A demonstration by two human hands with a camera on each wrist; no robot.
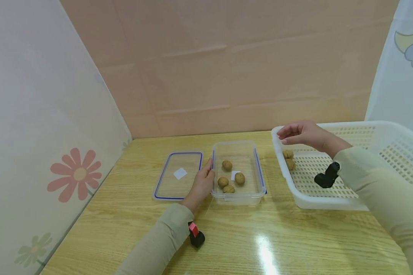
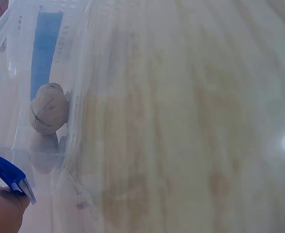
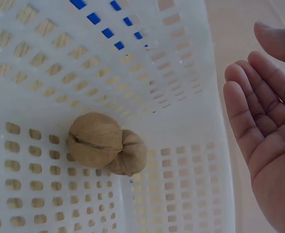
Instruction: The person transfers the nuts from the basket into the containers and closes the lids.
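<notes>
Now two hands work between a basket and a box of walnuts.

Largest is the white basket (image 1: pixel 382 133); the right hand (image 1: pixel 304 135) hovers over its near-left corner, fingers straight and slightly apart, palm empty, with two walnuts (image 3: pixel 106 144) lying touching each other just below the fingertips. Next comes the clear container (image 1: pixel 239 196), whose left wall the left hand (image 1: pixel 202 185) rests against, fingers extended along it; four walnuts (image 1: pixel 231 177) lie inside, just beyond those fingers. Its blue-rimmed lid (image 1: pixel 165 175) lies flat on the other side of that hand.
</notes>
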